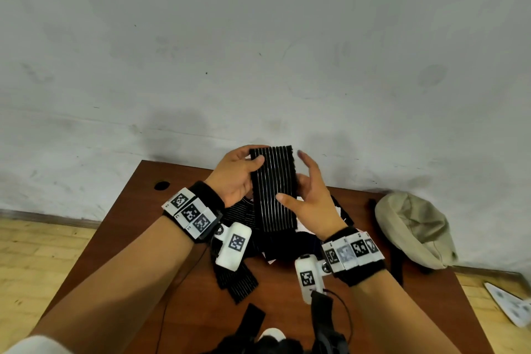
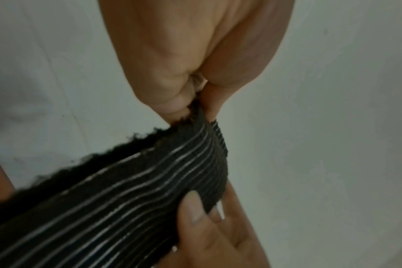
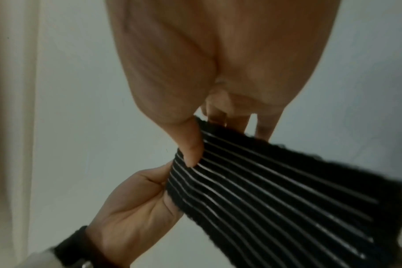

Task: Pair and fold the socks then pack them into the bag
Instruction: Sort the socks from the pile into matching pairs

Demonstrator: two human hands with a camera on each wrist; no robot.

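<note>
Left hand [image 1: 234, 174] fingers: hidden behind the striped sock [image 1: 274, 187].
Sock's lower end: hidden below right hand [image 1: 311, 204] thumb.

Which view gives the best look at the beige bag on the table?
The head view. It is the only one that shows the beige bag, lying slumped at the table's right edge, apart from the hands. Both wrist views show only hands, the striped sock and the wall; the bag is absent from them.
</note>
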